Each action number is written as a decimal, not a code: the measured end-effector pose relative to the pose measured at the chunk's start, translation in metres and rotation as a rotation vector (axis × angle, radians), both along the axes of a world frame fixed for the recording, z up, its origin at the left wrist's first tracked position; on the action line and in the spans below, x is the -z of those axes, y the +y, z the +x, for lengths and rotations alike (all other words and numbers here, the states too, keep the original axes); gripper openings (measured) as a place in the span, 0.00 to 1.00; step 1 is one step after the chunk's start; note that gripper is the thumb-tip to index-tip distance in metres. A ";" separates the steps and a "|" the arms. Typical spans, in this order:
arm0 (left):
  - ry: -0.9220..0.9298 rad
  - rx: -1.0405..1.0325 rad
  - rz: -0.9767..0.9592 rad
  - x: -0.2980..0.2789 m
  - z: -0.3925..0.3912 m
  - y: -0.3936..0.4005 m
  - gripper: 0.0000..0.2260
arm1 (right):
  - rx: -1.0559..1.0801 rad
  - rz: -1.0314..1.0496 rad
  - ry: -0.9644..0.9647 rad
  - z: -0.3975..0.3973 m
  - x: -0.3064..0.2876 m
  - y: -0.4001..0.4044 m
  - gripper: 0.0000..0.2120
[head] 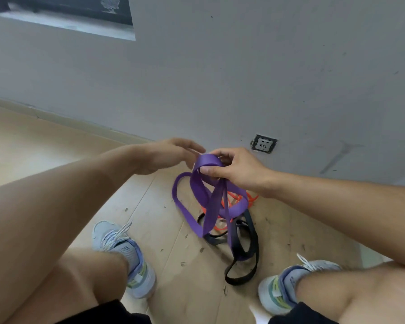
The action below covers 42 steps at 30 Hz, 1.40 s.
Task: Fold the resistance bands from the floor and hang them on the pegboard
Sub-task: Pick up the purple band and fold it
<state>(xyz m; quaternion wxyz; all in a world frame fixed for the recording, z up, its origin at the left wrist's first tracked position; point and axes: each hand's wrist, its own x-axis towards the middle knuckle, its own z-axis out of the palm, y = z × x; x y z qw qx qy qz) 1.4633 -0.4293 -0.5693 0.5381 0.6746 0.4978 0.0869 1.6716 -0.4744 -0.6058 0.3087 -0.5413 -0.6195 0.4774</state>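
Purple band (208, 202) hangs at frame centre, its top loop pinched in my right hand (234, 169); my left hand (171, 154), fingers open, reaches beside it. Folding is just starting; next I must gather the hanging loops.

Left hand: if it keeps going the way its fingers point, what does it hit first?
Probably the top fold of the purple band pinched in the right hand; the left hand fingers point right at it, though depth is unclear.

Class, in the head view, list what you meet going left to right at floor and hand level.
Left shoe → left hand → purple band gripped by the right hand → wall socket → right shoe.
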 end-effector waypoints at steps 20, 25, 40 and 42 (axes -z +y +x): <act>0.087 0.164 -0.146 -0.001 -0.013 0.004 0.13 | -0.050 -0.134 0.029 0.019 -0.005 0.004 0.12; 0.104 0.159 -0.137 0.000 -0.012 0.003 0.14 | -0.061 -0.218 0.052 0.019 -0.007 0.004 0.09; 0.142 0.181 -0.278 0.009 -0.011 0.000 0.17 | -0.044 -0.317 0.010 0.007 0.002 0.001 0.12; 0.175 0.198 -0.291 0.009 -0.010 -0.003 0.20 | -0.070 -0.332 0.051 0.005 0.001 -0.002 0.12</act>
